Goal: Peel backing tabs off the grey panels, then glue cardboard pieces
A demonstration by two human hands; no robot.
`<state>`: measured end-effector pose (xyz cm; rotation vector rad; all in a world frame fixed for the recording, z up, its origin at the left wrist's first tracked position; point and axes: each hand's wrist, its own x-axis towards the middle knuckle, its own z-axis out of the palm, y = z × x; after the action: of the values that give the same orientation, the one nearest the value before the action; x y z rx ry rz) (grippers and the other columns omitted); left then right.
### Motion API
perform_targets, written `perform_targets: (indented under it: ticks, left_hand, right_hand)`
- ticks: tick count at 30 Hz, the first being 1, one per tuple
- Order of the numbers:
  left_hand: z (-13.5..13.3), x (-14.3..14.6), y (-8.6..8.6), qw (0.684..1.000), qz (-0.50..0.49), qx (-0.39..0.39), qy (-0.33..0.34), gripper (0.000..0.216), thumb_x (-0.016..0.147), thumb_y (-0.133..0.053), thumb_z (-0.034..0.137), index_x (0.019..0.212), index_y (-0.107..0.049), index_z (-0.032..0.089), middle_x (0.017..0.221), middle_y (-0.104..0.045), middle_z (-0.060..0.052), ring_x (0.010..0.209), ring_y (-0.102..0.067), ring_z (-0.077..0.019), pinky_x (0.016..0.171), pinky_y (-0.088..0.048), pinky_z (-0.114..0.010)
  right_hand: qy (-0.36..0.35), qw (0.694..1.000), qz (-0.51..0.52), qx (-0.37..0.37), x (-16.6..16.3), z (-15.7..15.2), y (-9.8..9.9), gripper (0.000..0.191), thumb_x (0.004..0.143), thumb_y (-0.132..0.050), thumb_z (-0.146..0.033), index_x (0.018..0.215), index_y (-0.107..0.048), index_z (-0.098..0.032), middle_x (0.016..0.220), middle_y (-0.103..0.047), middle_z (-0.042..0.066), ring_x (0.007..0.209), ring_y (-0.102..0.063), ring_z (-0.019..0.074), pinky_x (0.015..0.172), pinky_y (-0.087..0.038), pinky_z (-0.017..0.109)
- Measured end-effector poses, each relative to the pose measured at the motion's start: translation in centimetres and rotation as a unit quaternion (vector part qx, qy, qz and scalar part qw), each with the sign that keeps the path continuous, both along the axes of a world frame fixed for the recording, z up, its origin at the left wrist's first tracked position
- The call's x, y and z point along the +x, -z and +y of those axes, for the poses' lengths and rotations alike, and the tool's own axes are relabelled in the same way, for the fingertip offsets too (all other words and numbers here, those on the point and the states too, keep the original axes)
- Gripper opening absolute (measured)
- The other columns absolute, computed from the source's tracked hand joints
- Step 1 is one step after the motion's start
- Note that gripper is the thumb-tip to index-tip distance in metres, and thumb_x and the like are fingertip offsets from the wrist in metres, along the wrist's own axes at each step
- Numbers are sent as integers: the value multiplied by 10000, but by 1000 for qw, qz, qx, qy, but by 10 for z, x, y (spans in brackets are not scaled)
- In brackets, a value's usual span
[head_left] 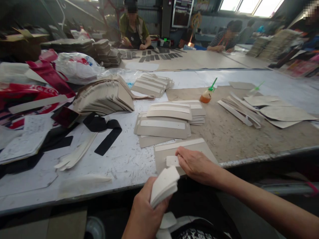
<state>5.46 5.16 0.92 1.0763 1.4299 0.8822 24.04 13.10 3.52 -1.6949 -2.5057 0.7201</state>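
From my head view, my left hand grips a stack of white tabs; my right hand holds one tab by its end, fingers drawn together, over the nearest board at the table edge. The bottle with a green nozzle holds amber liquid; a bag's contents I can't tell. Brown sheet covers part of the scuffed white top. Beyond, a person faces me; windows glare behind.
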Motion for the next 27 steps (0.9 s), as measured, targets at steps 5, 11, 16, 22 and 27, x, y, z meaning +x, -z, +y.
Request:
perform_targets:
  ticks: [5,11,16,22,27]
  left_hand:
    - [5,5,25,890,366,245,115,418,723,-385,-15,999,-629,183,788,-595,-77,754,-541,-241,683,-418,-351]
    - [17,13,59,813,443,352,136,518,681,-354,-89,1105,-564,122,1020,-537,-130,946,-465,-257,795,-474,-399]
    - [20,12,66,819,424,359,144,441,728,-374,-65,1092,-568,89,977,-533,-145,898,-449,-258,741,-483,-414]
    - [19,10,67,818,422,359,153,480,702,-384,-72,1123,-544,92,996,-519,-130,899,-446,-258,727,-495,-420]
    - [19,11,66,810,427,375,143,495,683,-373,-97,1117,-536,77,991,-492,-114,907,-454,-251,743,-509,-423]
  right_hand:
    - [-41,999,-36,-3,-19,19,5,195,930,-372,-275,882,-538,-184,798,-651,61,706,-572,173,615,-326,267]
    - [-81,993,-79,-18,-24,30,16,179,921,-395,-241,894,-559,-172,870,-666,113,785,-596,223,655,-364,293]
    - [-104,990,-88,-36,-29,34,13,158,912,-410,-219,951,-552,-163,857,-665,115,747,-597,226,630,-376,296]
    - [-145,985,-94,-24,-32,42,13,150,872,-437,-156,976,-545,-154,849,-648,98,744,-578,205,627,-390,286]
    - [-136,984,-112,-3,-29,42,28,140,878,-436,-168,988,-522,-156,818,-642,79,747,-576,206,615,-380,288]
